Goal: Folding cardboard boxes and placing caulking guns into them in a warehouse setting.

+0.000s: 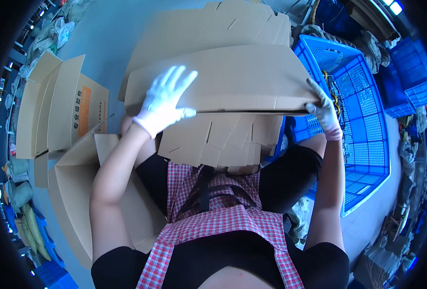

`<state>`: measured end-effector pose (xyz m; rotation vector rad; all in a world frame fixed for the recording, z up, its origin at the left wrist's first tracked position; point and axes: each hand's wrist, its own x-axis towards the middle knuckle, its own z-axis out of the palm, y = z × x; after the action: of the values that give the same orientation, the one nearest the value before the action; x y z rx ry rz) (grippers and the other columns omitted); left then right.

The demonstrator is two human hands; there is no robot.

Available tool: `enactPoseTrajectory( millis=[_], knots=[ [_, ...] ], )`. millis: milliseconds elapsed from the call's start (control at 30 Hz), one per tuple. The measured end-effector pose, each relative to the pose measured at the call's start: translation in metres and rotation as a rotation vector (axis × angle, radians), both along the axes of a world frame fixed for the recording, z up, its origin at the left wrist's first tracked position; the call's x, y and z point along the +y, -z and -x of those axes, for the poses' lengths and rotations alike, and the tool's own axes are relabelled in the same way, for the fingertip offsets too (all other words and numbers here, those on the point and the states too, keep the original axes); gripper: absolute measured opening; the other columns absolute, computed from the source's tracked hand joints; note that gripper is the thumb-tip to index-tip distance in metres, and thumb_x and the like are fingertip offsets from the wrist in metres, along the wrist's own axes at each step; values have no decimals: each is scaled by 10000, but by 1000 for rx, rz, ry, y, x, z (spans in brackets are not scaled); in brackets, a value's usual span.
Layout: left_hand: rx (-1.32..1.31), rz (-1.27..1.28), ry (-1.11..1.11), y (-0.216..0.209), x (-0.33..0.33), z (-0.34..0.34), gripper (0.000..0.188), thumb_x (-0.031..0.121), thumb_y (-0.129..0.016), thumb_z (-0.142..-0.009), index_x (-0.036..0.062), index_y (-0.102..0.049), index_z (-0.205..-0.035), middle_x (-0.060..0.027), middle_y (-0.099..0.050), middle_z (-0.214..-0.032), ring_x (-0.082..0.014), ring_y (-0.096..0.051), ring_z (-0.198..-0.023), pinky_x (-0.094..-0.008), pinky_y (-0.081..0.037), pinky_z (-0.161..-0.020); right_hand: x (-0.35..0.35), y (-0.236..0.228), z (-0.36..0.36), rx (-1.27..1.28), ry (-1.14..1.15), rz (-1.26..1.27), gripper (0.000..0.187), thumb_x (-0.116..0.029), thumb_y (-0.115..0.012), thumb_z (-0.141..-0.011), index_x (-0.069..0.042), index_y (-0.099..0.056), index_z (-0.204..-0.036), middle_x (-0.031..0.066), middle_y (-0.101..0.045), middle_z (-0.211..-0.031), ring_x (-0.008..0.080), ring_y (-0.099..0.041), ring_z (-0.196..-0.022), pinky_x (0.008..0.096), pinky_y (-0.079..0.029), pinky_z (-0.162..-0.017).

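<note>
A flattened cardboard box (237,77) lies across a stack of flat cardboard (199,29) in front of me, its near edge slightly lifted with a dark gap along it. My left hand (164,103), in a white glove, is over its left part with the fingers spread; whether the palm touches the board is unclear. At the other end, my right hand (326,108), in a glove with dark fingertips, grips the box's right corner, thumb at the near edge. More layered cardboard flaps (213,139) jut out toward my lap.
A large blue plastic crate (362,154) stands at the right, with yellow and dark items inside. On the left are an open carton with an orange panel (54,106) and another open carton (74,207) beside my left arm. Stacked blue crates (413,72) are at the far right.
</note>
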<state>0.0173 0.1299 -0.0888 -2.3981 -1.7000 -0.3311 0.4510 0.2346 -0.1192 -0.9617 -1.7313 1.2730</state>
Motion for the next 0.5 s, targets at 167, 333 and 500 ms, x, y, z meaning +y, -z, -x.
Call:
enactPoseTrajectory(
  millis=[167,333,500],
  knots=[
    [76,-189,142,13,9,-4,477,328,-712,-749,154,-634,-1186,-52,-615,-1224,-250,-603,-1045,-407,-484,-862,4,-6,-2,-653,215,-719,495,-95,-788,-685,-128,-684,-1169,182,-592,-1266,328,-529,-1208,413,-420,-1015],
    [-51,-47,70,33,-12,-9,422,329,-721,-748,158,-656,-1128,-33,-626,-1171,-228,-588,-1053,-398,-475,-869,-25,-5,26,-772,76,-984,583,-241,-827,-603,-34,-621,-1107,188,-550,-1293,409,-480,-1232,497,-375,-1011],
    [-18,80,-56,49,-4,-18,339,286,-688,-775,153,-633,-1083,-17,-641,-1095,-247,-624,-918,-425,-492,-775,-42,4,154,-825,9,-958,621,-310,-797,-669,-108,-581,-1216,151,-583,-1203,359,-559,-1110,461,-449,-932]
  ],
)
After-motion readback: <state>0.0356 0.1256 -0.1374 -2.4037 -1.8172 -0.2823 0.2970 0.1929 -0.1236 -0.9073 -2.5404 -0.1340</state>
